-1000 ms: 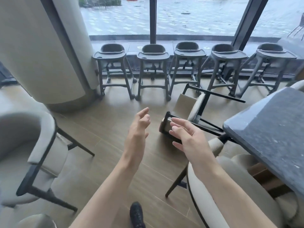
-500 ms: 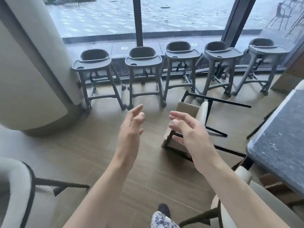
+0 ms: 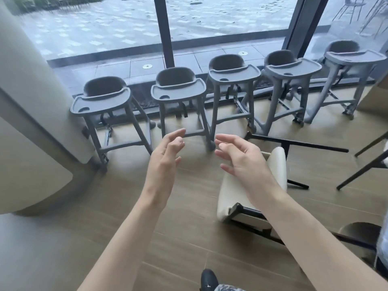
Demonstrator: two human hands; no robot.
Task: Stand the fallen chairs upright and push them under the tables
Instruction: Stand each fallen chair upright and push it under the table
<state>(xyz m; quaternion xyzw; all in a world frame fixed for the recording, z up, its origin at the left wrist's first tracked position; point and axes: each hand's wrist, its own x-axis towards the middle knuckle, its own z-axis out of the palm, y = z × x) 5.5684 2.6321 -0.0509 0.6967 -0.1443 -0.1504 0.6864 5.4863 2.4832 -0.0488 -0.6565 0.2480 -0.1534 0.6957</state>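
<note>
A fallen chair (image 3: 228, 196) with cream upholstery and a thin black metal frame lies on its side on the wood floor, right of centre. Its black legs (image 3: 298, 143) stick out toward the right. My right hand (image 3: 241, 158) hovers open above the chair's cushion and hides part of it, without touching. My left hand (image 3: 165, 156) is open too, held in the air to the left of the chair. Both hands hold nothing.
Several grey high chairs (image 3: 178, 91) stand in a row along the glass wall. A large cream pillar (image 3: 31, 122) fills the left side. Black legs of other furniture (image 3: 365, 166) show at the right edge. My shoe (image 3: 207, 279) is at the bottom.
I have moved closer to the fallen chair, which now lies right under my right hand. The table and upright chairs have left the view. Both hands stay open.
</note>
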